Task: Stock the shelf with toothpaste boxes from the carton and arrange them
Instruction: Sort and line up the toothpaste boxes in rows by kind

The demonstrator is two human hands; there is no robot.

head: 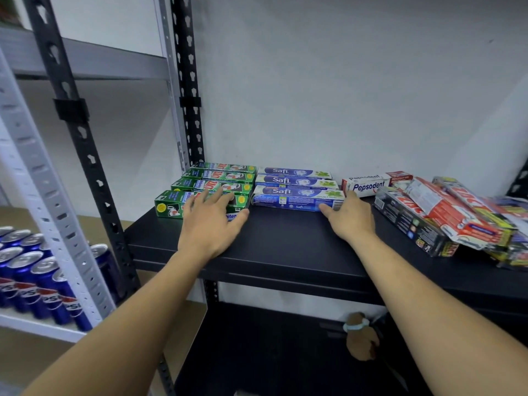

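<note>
green boxes (208, 181) at 10 o'clock on shelf (285, 238), pressed by flat, spread left hand (211, 224) — blue boxes (294, 184) beside, at 12, touched at the end by straight-fingered right hand (350, 218); loose pile (443, 212) at 3.

Setting: a shop or its stockroom.

Evidence:
- Black shelf (285, 241) on a slotted black upright (188, 81) at 11 o'clock, set against a plain white wall (343, 81).
- Toothpaste is grouped by brand. Green boxes (217, 178) sit in a stepped row at 10 o'clock. Safi boxes (294, 181) are just beside them at 12. A Pepsodent box (368, 185) is at 1. A loose pile of boxes (445, 218) is at 3.
- Adjoining grey rack (43, 178) at 9 o'clock, with Pepsi cans (34, 275) in ranks on its lower shelf at 8 o'clock.
- Many identical units of each product.
</note>
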